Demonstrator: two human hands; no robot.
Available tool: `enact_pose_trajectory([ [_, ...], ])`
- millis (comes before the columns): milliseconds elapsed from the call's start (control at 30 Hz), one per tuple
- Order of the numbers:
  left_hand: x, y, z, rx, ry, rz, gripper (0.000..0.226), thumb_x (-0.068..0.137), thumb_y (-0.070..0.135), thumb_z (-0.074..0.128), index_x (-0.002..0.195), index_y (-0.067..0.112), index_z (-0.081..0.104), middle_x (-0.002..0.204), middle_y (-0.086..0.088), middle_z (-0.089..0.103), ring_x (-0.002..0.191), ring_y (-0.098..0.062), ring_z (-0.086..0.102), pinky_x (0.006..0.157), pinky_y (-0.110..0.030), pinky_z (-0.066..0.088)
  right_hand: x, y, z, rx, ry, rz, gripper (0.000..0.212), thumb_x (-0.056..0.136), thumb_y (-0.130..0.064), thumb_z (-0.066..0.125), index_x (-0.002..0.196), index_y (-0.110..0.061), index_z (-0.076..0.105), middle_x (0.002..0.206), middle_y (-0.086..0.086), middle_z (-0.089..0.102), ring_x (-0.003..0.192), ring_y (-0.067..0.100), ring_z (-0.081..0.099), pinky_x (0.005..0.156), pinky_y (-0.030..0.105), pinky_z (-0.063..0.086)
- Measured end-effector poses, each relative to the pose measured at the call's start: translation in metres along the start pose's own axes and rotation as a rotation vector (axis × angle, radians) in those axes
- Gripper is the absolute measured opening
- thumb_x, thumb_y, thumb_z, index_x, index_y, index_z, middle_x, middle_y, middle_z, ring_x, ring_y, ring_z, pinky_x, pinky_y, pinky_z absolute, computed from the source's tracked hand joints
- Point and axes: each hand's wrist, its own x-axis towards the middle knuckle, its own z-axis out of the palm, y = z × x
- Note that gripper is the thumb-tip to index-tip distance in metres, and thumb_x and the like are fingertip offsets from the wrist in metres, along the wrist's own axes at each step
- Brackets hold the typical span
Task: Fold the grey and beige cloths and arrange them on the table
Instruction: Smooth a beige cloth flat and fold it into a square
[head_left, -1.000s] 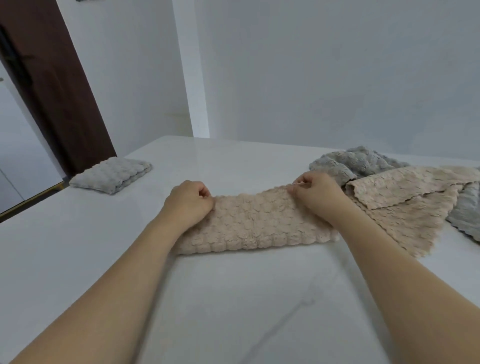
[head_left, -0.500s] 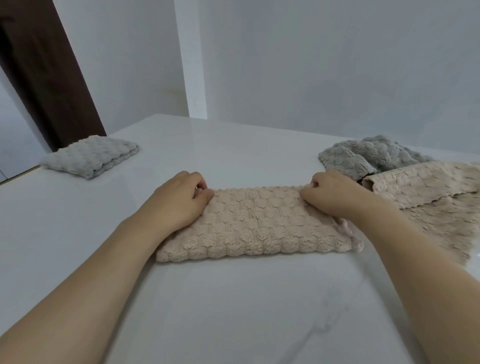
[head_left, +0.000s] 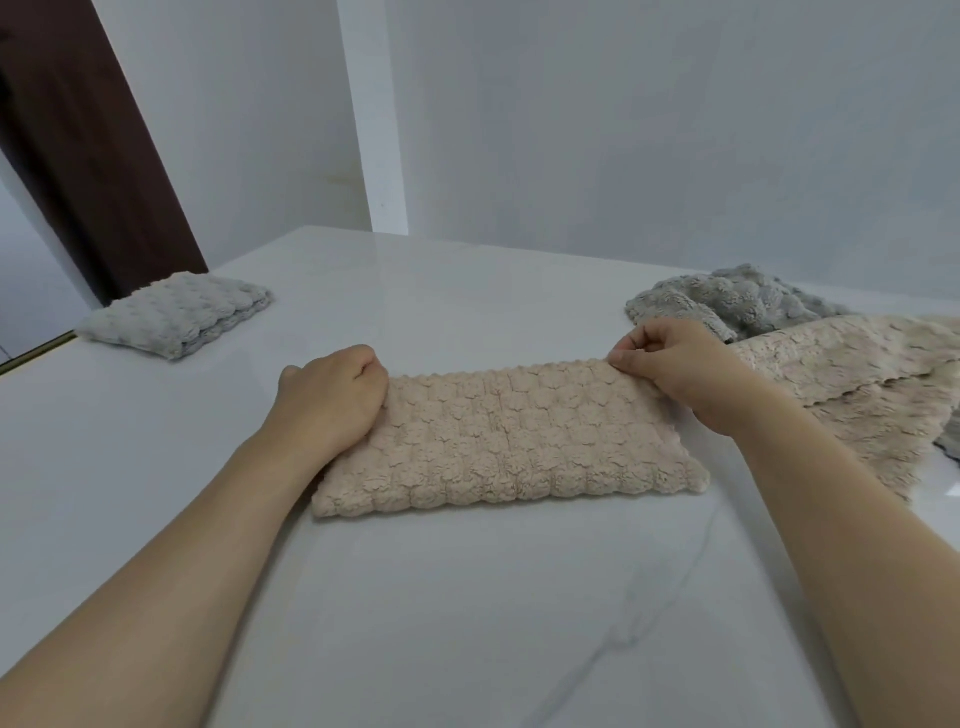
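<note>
1. We worked at a white marble-look table (head_left: 467, 597).
2. Our folded beige bubble-textured cloth (head_left: 519, 441) lay flat at its centre.
3. Unfolded grey and beige cloths (head_left: 831, 374) sat heaped to the right.
4. A folded grey fleece cloth (head_left: 176, 317) rested far left.
5. Our left hand (head_left: 332, 400), fingers curled, held the beige cloth's left end (grip partly hidden).
6. Our right hand (head_left: 670, 364) pinched its far right corner.

No text, label, brand or number seems readable anywhere in this view.

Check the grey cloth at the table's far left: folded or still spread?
Folded. The grey cloth lies as a compact, thick rectangle with stacked layers showing along its near edge, apart from both hands.
</note>
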Motion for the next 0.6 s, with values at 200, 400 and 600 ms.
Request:
enact_pose_trajectory([
  [200, 0.0, 0.0, -0.001, 0.012, 0.002, 0.007, 0.036, 0.098, 0.027, 0.036, 0.07, 0.008, 0.05, 0.073, -0.006, 0.06, 0.078, -0.026, 0.054, 0.081, -0.039, 0.031, 0.004, 0.003, 0.003, -0.033, 0.054, -0.048, 0.009, 0.09, -0.016, 0.064, 0.082, -0.017, 0.065, 0.065, -0.002, 0.055, 0.057, 0.012, 0.047, 0.058, 0.026, 0.04],
  [400, -0.001, 0.004, -0.002, 0.144, -0.032, -0.019, 0.038, 0.101, 0.039, 0.027, 0.078, 0.016, 0.047, 0.083, 0.0, 0.056, 0.088, -0.026, 0.051, 0.087, -0.042, 0.028, 0.002, -0.009, 0.013, -0.718, 0.082, -0.105, 0.022, 0.094, -0.022, 0.053, 0.115, -0.019, 0.057, 0.109, 0.005, 0.057, 0.097, 0.023, 0.056, 0.082, 0.036, 0.046],
  [600, -0.031, 0.039, -0.01, 0.035, 0.277, 0.173, 0.038, 0.095, 0.031, 0.033, 0.116, 0.012, 0.057, 0.123, -0.009, 0.054, 0.113, -0.031, 0.046, 0.096, -0.043, 0.034, -0.03, -0.041, 0.072, -0.779, 0.117, -0.401, 0.035, 0.099, -0.024, 0.034, 0.125, -0.011, 0.054, 0.13, 0.009, 0.052, 0.118, 0.03, 0.049, 0.101, 0.042, 0.038],
])
